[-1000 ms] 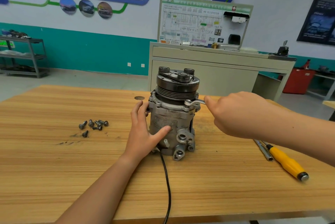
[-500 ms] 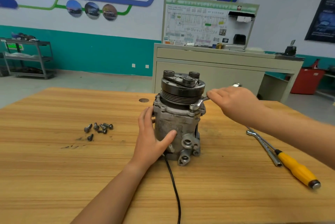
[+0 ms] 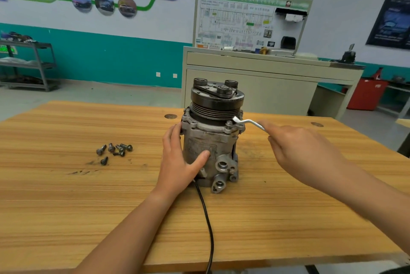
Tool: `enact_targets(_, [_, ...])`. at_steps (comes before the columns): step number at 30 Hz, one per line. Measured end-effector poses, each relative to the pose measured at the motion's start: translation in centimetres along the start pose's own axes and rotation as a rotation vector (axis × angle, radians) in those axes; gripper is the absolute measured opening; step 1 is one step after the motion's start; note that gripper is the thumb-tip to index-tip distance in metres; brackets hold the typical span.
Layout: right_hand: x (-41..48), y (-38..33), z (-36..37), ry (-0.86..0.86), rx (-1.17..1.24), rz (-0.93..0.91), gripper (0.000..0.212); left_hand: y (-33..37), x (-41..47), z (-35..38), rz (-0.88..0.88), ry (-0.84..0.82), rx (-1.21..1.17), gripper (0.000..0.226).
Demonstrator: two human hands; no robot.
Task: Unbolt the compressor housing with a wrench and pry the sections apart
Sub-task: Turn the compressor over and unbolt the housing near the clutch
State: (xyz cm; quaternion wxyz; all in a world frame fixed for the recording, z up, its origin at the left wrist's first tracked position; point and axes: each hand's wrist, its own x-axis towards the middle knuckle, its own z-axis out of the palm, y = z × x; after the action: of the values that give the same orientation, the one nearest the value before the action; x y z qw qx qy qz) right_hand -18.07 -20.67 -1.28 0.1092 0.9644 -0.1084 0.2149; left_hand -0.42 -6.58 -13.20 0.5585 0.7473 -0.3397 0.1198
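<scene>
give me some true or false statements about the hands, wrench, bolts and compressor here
1. The left hand grips the compressor. True.
2. The wrench lies flat on the table. False: the right hand holds it, its head up at the compressor's top flange.
3. Loose bolts lie on the table, to the person's left of the compressor. True.
4. The compressor lies on its side. False: it stands upright, pulley on top.
</scene>
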Motion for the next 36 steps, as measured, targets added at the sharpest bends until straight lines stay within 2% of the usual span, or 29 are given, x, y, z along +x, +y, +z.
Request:
enact_targets(3, [0.3, -1.0, -0.8, -0.084, -0.044, 0.018, 0.046, 0.1, -0.2, 0.0, -0.005, 0.003, -0.026, 0.091])
enact_targets(8, [1.0, -4.8, -3.0, -0.228, -0.412, -0.034, 0.049, -0.1, -0.1, 0.2, 0.013, 0.005, -0.031, 0.091])
enact_targets(11, [1.1, -7.4, -3.3, -0.334, -0.533, -0.098, 0.051, -0.2, -0.1, 0.3, 0.014, 0.005, -0.032, 0.09])
enact_targets(13, [1.3, -7.2, -3.4, -0.341, -0.577, -0.131, 0.052, -0.2, -0.1, 0.2, 0.016, 0.008, -0.04, 0.089])
enact_targets(18, [2.0, -3.6, -3.4, -0.278, -0.601, -0.175, 0.061, -0.1, -0.1, 0.0, 0.013, -0.007, -0.061, 0.089])
enact_targets(23, [3.4, 0.0, -2.4, -0.237, -0.598, -0.268, 0.058, -0.2, -0.1, 0.0, 0.009, -0.018, -0.064, 0.089])
enact_targets(26, [4.8, 1.9, -0.9, -0.199, -0.609, -0.234, 0.062, -0.3, -0.1, 0.0, 0.009, -0.023, -0.062, 0.09])
enact_targets(29, [5.8, 3.1, 1.1, -0.021, -0.535, -0.283, 0.051, -0.4, 0.0, 0.0, 0.007, -0.024, -0.082, 0.088])
enact_targets(32, [6.6, 2.9, 2.8, 0.223, -0.31, -0.336, 0.032, -0.4, -0.1, 0.0, 0.0, -0.024, -0.102, 0.087])
enact_targets(36, [6.8, 2.1, 2.5, 0.235, -0.108, -0.276, 0.028, -0.4, -0.2, 0.0, 0.012, -0.019, -0.112, 0.083])
